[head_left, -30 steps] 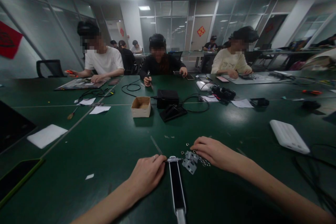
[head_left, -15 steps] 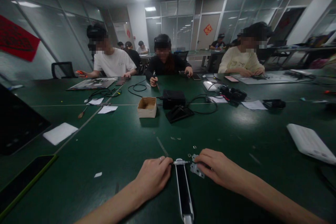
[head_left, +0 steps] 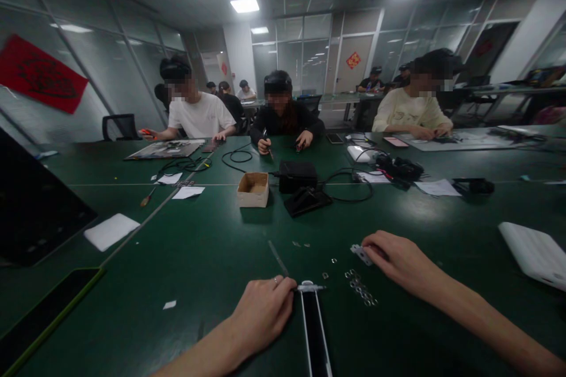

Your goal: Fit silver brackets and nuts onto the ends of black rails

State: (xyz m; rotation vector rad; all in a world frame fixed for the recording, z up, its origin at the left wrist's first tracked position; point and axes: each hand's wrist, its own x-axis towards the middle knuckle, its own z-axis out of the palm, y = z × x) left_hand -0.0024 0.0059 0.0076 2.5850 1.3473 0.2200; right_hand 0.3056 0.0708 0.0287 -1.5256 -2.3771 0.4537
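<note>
White-framed strip [head_left: 315, 330]: was laid lengthwise at lower centre.
Left hand [head_left: 267, 309]: fingers were curled together at the crosswise rod [head_left: 315, 288], perhaps for steadying; whether it was pinched could not be told.
Metal rings [head_left: 360, 288]: were strewn lower right of centre, probably for easy reach.
Right hand [head_left: 395, 254]: metal brackets [head_left: 360, 254] were pinched by an edge.
Cardboard box [head_left: 253, 198]: was set mid-frame on the tabletop [head_left: 198, 235].
</note>
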